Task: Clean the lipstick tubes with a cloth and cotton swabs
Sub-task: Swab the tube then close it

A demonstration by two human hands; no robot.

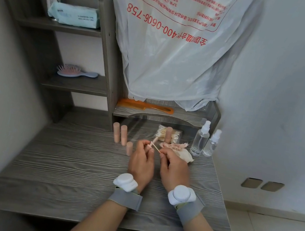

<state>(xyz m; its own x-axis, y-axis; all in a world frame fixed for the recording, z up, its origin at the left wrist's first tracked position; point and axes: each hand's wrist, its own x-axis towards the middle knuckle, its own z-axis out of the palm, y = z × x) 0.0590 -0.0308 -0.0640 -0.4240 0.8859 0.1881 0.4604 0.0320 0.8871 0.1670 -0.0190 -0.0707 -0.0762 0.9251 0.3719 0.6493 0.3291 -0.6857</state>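
Observation:
My left hand (141, 161) grips an uncapped pink lipstick tube (153, 142), tilted up and to the right. My right hand (173, 168) pinches a cotton swab (156, 148) whose tip touches the tube. Two capped pink tubes (119, 134) stand on the desk to the left, with a shorter pink piece (129, 148) in front of them. Another pink tube (168, 134) stands in front of the bag of cotton swabs (163, 132). A crumpled beige cloth (180, 152) lies just behind my right hand.
Two clear spray bottles (201, 140) stand at the desk's right back corner. An orange comb (147, 106) lies on the low shelf under a hanging plastic bag (174, 45). A hairbrush (75, 71) and a wipes pack (74, 14) sit on the left shelves.

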